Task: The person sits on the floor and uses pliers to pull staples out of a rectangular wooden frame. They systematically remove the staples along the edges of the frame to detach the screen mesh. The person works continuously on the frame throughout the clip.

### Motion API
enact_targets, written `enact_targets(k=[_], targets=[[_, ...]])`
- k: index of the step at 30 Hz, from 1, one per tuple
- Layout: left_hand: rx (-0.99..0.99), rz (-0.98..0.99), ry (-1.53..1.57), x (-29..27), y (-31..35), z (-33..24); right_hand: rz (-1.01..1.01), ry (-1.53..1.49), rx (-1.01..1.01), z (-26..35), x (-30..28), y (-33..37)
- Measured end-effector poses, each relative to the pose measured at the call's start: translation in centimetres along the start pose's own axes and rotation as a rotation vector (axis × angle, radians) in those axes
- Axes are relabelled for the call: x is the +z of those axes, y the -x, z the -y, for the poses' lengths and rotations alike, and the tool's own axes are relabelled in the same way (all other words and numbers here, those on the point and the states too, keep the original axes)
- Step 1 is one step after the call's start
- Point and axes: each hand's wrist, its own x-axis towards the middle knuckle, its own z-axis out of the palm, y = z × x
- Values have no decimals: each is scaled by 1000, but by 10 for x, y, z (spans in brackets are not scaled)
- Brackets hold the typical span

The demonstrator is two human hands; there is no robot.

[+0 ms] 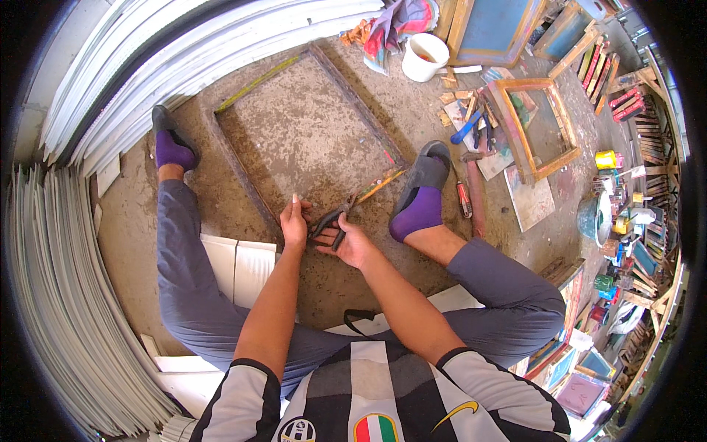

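Observation:
A worn wooden frame [247,166] lies flat on the floor between my legs, with yellow-green paint along its far left rail. My right hand [353,245] holds a pair of black-handled pliers [333,221]; the handles lie across the fingers. The pliers' head is close to the frame's near rail, where it shows orange and yellow paint. At the frame's near left corner, my left hand [293,225] has its fingers drawn together. What they pinch, if anything, is too small or hidden to tell.
Right of my foot lie a hammer [476,195], a red screwdriver [463,199] and a blue-handled tool [466,128]. A smaller wooden frame [514,151] sits beyond them. A white bucket [425,59] stands far ahead. Stacked white sheets [70,309] line the left; paint pots [605,160] line the right.

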Motion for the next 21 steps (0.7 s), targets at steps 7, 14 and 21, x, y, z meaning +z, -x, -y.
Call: enact_targets(k=[7,14,21], targets=[[15,23,-21,0,2,0,-261,61,-100,-12,17,-2],[40,20,-117,3,4,0,-497,418,-217,-14,12,1],[279,45,-596,15,18,-13,-492,272,-229,-1,33,15]])
